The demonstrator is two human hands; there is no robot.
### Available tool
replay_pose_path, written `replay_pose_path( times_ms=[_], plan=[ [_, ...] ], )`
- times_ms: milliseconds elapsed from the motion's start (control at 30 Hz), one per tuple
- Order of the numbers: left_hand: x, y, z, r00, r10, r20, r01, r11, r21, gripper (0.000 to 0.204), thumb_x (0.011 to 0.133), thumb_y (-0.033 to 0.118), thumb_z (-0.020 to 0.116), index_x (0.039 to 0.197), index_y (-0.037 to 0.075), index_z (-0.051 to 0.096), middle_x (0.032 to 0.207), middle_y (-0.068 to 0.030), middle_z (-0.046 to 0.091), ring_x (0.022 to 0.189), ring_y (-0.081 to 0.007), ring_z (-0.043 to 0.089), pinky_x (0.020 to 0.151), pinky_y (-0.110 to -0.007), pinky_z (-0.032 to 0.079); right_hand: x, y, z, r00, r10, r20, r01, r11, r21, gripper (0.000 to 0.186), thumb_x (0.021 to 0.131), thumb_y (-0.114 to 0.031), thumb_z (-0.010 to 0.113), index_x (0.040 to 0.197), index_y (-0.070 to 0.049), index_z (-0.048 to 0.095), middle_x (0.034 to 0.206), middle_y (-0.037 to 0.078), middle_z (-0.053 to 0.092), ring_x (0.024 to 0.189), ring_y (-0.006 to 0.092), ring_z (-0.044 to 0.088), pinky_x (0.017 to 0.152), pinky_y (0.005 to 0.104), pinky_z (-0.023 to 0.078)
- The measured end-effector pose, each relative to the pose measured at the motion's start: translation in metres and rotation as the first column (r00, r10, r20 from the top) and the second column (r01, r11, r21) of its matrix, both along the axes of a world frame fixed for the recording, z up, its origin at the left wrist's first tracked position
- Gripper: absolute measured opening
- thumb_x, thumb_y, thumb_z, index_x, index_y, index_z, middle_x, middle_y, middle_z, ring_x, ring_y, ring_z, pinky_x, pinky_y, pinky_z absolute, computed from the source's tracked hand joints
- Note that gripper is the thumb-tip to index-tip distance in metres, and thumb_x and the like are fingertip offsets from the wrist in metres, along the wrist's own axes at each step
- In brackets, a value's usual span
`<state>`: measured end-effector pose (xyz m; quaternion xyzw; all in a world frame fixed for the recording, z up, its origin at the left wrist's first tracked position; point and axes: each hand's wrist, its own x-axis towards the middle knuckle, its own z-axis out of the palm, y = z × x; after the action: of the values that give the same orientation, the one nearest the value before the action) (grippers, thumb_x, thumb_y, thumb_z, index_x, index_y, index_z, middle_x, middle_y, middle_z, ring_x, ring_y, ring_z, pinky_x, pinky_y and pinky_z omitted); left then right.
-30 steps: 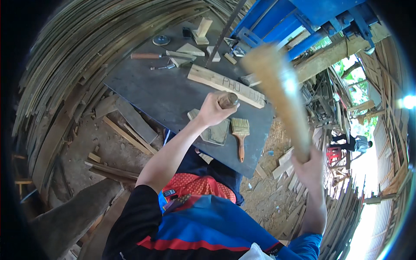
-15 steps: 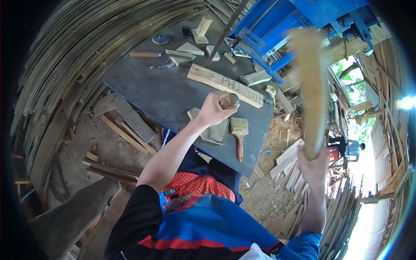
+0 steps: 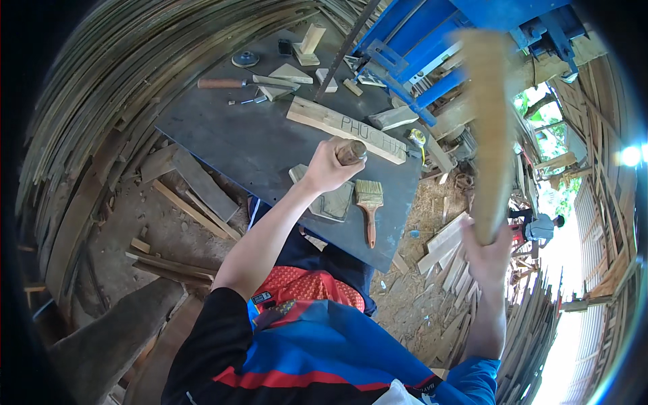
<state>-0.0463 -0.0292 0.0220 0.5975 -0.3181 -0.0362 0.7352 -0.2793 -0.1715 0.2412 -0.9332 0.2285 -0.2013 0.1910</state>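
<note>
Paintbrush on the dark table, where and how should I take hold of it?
Take the paintbrush by its slim brown handle, probably coming from your side of the table: the handle points toward you, the bristles away.

Planks (image 3: 101,94) line the left; scraps (image 3: 190,209) litter the floor (image 3: 128,219) by a dark bench (image 3: 223,138); light (image 3: 631,156) glares at right.

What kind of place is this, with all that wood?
It looks like a woodworking shop. Long wooden planks line the left side, wood offcuts lie on the dark tabletop, and a big blue machine, maybe a bandsaw, stands beside it.
</note>
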Motion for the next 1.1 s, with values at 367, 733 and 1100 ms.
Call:
replay_pose_path(
  times_ms=[367,733,1100],
  plan=[
    [0.005,-0.01,-0.008,0.999,0.024,-0.021,-0.027,0.99,-0.139,0.014,0.08,0.007,0.075,0.089,-0.002,0.069,0.077,-0.0022,0.064,0.069,-0.0081,0.053,0.063,-0.029,0.046,0.007,-0.002,-0.031,0.882,0.18,-0.436,-0.146,0.983,0.11,0.045,0.08,-0.022,0.076,0.112,0.006,0.061,0.084,0.019,0.068,0.077,0.0273,0.069,0.071,0.0395,0.053],
    [0.007,-0.005,-0.005,0.993,-0.06,-0.103,0.06,0.998,0.001,0.022,0.087,0.009,0.076,0.073,0.005,0.059,0.066,0.007,0.053,0.063,-0.0016,0.042,0.054,-0.024,0.034,-0.012,-0.014,-0.053,0.977,0.21,0.047,-0.208,0.867,0.453,0.052,0.084,-0.011,0.078,0.129,0.004,0.055,0.092,0.007,0.067,0.083,0.0138,0.065,0.074,0.0302,0.052],
    [0.016,0.012,0.023,0.953,-0.304,0.005,0.304,0.952,-0.039,0.021,0.082,0.004,0.081,0.089,0.004,0.062,0.079,0.0011,0.062,0.071,-0.0053,0.056,0.064,-0.021,0.042,0.011,0.001,-0.191,0.989,0.145,0.04,-0.103,0.458,0.883,0.05,0.09,-0.019,0.076,0.126,0.003,0.049,0.07,0.001,0.056,0.049,0.0078,0.054,0.044,0.0257,0.042]
  ],
)
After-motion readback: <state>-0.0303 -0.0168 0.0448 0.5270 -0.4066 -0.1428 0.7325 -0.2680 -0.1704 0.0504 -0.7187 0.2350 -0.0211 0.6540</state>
